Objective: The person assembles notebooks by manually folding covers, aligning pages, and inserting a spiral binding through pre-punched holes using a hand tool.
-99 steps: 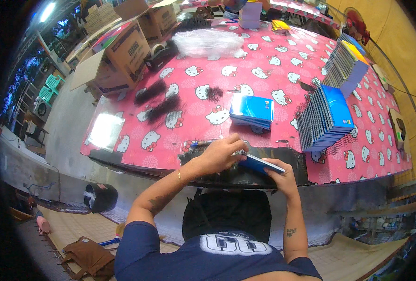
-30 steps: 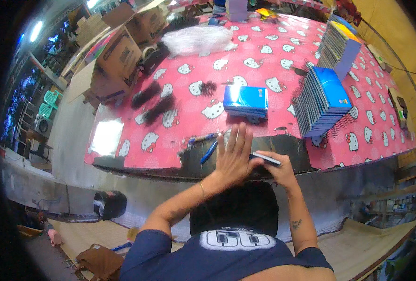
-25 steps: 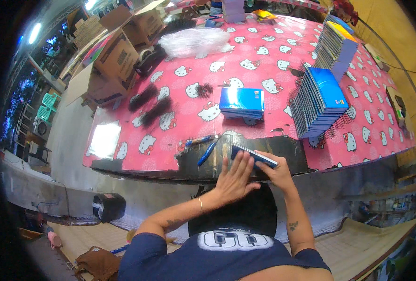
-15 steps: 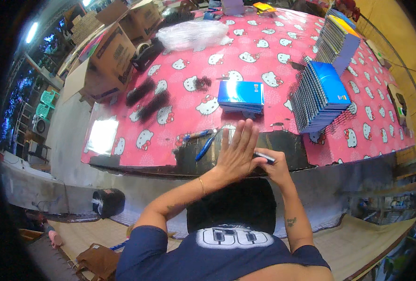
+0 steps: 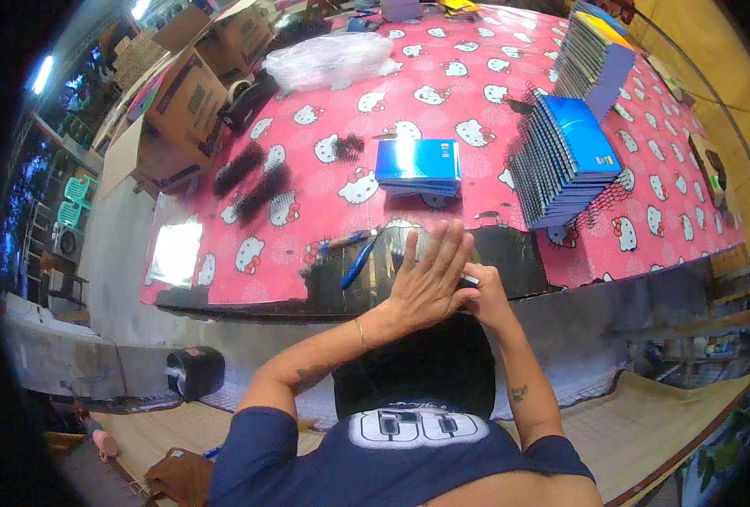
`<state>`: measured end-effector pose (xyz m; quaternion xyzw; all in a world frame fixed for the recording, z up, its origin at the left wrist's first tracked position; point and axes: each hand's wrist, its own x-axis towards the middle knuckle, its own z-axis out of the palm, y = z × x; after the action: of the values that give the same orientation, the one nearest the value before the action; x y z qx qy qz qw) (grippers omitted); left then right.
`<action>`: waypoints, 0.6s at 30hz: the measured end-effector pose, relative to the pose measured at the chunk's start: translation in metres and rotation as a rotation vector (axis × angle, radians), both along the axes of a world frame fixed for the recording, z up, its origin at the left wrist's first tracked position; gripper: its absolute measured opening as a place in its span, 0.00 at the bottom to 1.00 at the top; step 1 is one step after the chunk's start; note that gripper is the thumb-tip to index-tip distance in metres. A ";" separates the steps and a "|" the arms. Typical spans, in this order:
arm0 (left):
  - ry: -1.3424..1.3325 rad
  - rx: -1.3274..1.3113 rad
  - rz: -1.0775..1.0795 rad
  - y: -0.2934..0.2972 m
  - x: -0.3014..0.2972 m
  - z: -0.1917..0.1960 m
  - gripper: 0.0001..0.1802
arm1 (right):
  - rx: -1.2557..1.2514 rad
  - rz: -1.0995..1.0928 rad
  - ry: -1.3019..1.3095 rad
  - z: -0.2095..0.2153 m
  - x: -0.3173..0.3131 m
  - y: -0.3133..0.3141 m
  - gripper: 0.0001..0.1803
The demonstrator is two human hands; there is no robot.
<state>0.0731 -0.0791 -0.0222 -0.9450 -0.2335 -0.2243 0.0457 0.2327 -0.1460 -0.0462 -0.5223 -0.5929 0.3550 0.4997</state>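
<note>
My left hand [image 5: 426, 283] is stretched flat at the table's near edge, fingers extended and its back toward me. Close behind its thumb side, my right hand [image 5: 491, 296] is closed around a narrow dark item with a pale edge [image 5: 470, 280]. Most of that item is hidden by my hands, so its kind cannot be told. Left of my left hand lie blue-handled pliers [image 5: 357, 266] on a bare dark patch of the table. Beyond my hands rests a short stack of blue notebooks [image 5: 418, 162].
On the right stand a taller stack of spiral notebooks [image 5: 565, 160] and another behind it [image 5: 595, 63]. Black wire coils [image 5: 261, 194] and a shiny clear sheet [image 5: 176, 253] lie left. Clear plastic [image 5: 328, 61] and open cardboard boxes [image 5: 181, 122] are farther back on the pink-covered table [image 5: 442, 93].
The whole view has shifted slightly, with the table things now a little farther left. My right hand has moved closer in behind my left, covering more of the narrow item.
</note>
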 end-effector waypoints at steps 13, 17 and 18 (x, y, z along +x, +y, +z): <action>-0.345 -0.333 -0.277 0.019 -0.029 0.065 0.15 | -0.185 0.086 0.299 0.095 -0.023 -0.040 0.23; -0.811 -1.387 -0.465 0.003 -0.009 0.065 0.16 | 0.119 -0.020 0.159 0.118 -0.008 -0.026 0.24; -0.813 -1.503 -0.443 0.002 -0.001 0.060 0.16 | 0.210 -0.155 0.031 0.120 -0.007 -0.021 0.23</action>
<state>0.0723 -0.0771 0.0377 -0.5959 -0.1288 -0.3339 -0.7189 0.2257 -0.1667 0.0734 -0.5058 -0.5767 0.2594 0.5867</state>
